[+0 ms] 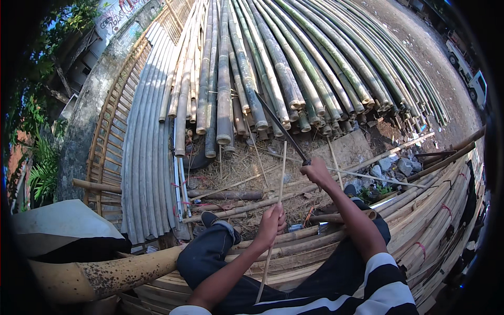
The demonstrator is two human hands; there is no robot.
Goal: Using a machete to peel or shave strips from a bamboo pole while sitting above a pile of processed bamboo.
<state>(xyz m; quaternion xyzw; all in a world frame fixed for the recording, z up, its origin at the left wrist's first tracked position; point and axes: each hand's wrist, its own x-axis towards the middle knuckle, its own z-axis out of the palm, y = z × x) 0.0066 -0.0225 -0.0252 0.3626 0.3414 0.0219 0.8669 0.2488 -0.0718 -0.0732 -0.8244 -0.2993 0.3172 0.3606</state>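
Closed round a thin bamboo strip (282, 181), my left hand (271, 224) is in front of my lap. The strip stands nearly upright, its upper end free in the air and its lower end by my legs. To the right and a little higher, my right hand (315, 172) grips the handle of a machete (283, 129). Its long dark blade slants up and left toward the ends of the stacked bamboo poles (224, 100). Blade and strip are apart at the tip; whether they touch lower down I cannot tell.
Split bamboo slats (425, 210) are piled at the right and under me. A thick bamboo pole (126, 273) lies at lower left. Corrugated sheets (147, 157) and a bamboo ladder-like frame (107, 131) lean by a wall. Rocks (404, 167) and shavings cover the ground ahead.
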